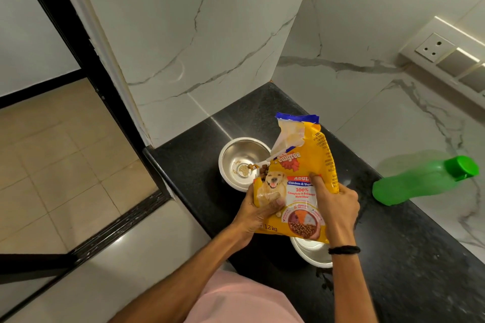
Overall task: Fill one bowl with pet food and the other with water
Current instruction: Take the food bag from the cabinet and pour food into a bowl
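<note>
1. Head view: the left hand (258, 208) is wrapped around the lower left edge of the yellow pet food bag (301, 178), thumb across its front.
2. The right hand (334, 203) grips the bag's right side, fingers pressed into the printed front; a black band (344, 249) circles that wrist.
3. The bag tilts left, its torn corner over the far steel bowl (242, 162), just beyond the left hand. Brown kibble (258, 168) shows at the opening, and a few pieces lie in the bowl.
4. A second steel bowl (312, 252) sits below the bag, beside the right wrist, partly hidden.
5. A green bottle (422, 179) with its cap on leans against the wall, right of the right hand.
6. Everything rests on a black countertop (406, 257) backed by white marble walls (196, 34); a switch panel (446, 55) is at upper right.
</note>
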